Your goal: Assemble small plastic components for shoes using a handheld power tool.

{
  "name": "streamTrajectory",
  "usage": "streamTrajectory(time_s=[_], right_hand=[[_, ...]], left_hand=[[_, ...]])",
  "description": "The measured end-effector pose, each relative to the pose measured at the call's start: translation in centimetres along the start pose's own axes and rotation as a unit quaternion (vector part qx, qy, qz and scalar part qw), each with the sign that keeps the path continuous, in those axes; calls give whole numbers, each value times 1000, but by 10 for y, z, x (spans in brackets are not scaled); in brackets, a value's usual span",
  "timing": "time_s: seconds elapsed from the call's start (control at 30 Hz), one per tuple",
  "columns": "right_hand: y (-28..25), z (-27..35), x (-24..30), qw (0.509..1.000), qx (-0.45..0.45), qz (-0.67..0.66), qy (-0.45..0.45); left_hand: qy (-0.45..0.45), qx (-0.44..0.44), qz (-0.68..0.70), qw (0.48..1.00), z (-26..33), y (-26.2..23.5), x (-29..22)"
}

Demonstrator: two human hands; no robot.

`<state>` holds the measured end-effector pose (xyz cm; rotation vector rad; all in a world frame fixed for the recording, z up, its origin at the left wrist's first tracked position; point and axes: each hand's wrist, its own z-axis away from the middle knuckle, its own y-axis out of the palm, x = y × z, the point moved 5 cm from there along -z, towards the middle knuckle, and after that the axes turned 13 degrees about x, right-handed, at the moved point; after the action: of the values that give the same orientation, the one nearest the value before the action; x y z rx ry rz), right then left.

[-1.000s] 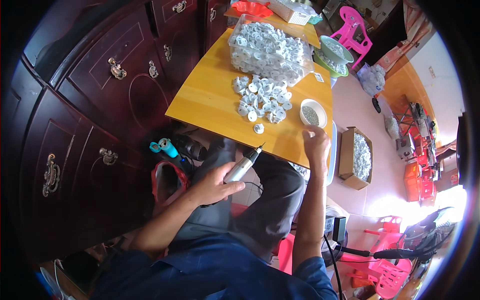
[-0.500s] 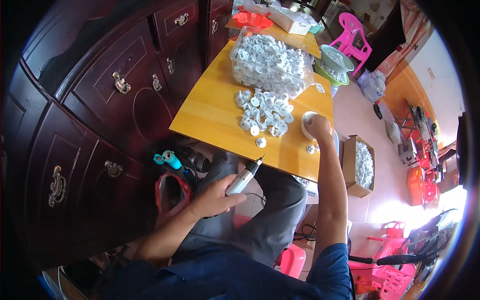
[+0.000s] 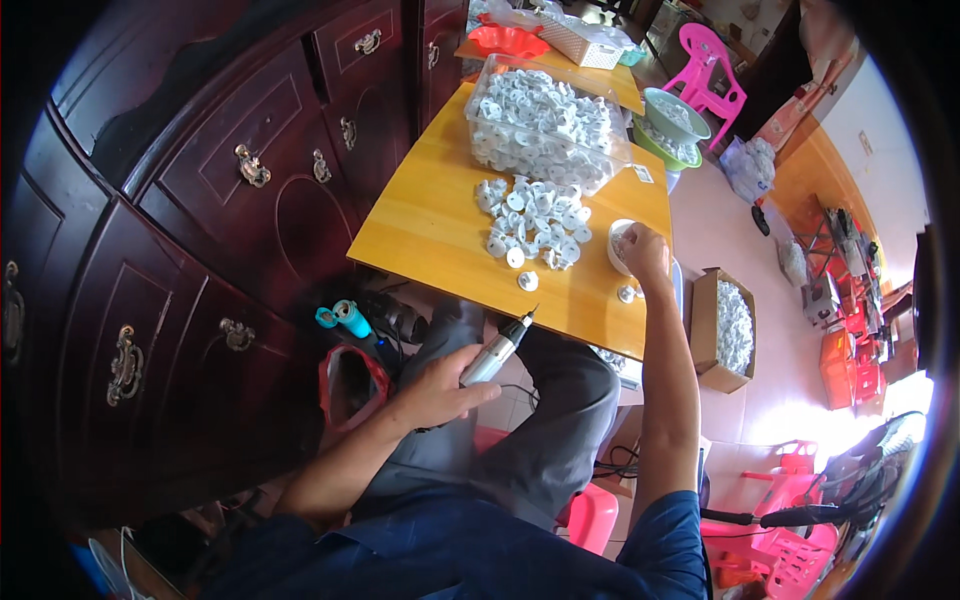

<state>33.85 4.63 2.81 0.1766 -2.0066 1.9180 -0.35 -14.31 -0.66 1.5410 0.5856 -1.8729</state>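
In my left hand point(image 3: 440, 388) is a silver pen-shaped electric screwdriver point(image 3: 488, 364), its thin dark bit pointing up toward the table's front edge. My right hand point(image 3: 647, 254) reaches to a small white bowl point(image 3: 616, 263) at the table's right side. Its fingers are bent together at the bowl's opening; whatever they pinch is hidden. One white round plastic piece point(image 3: 527, 281) sits alone near the front edge, and small white pieces point(image 3: 626, 294) lie by my right wrist. A loose pile of similar white pieces point(image 3: 540, 225) covers the middle of the yellow table point(image 3: 415, 225).
Behind the pile stands a clear bin point(image 3: 607, 175) full of white pieces. Dark cabinets point(image 3: 215, 230) line the left. On the floor at right is a cardboard box point(image 3: 706, 335) of white parts; beyond are stacked basins point(image 3: 700, 105) and a pink chair point(image 3: 700, 65).
The right hand has lifted slightly at the bowl, showing more of its inside. The left hand keeps the screwdriver in nearly the same place. The whole view has shifted a little.
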Motion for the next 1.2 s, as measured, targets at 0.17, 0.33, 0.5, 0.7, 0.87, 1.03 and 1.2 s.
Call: streamTrajectory(time_s=[0.17,0.33,0.5,0.7,0.87,1.03,1.2], right_hand=[[0,4,-1,999,-31,-39,-16],[7,4,-4,998,7,-62,-24],[9,4,-6,998,20,-60,-11],[11,4,-9,998,14,-60,-5],[8,4,-10,998,12,-61,14],[3,7,-6,999,16,-27,24],[3,6,-9,999,-13,-47,-3]], left_hand=[[-3,10,6,1000,-2,2,3],[-3,16,11,1000,-3,4,4],[-9,14,16,1000,-3,4,5],[-5,19,11,1000,-2,4,3],[-8,16,3,1000,-1,4,-2],[-7,16,3,1000,-1,4,0],[0,17,0,1000,-1,4,2]])
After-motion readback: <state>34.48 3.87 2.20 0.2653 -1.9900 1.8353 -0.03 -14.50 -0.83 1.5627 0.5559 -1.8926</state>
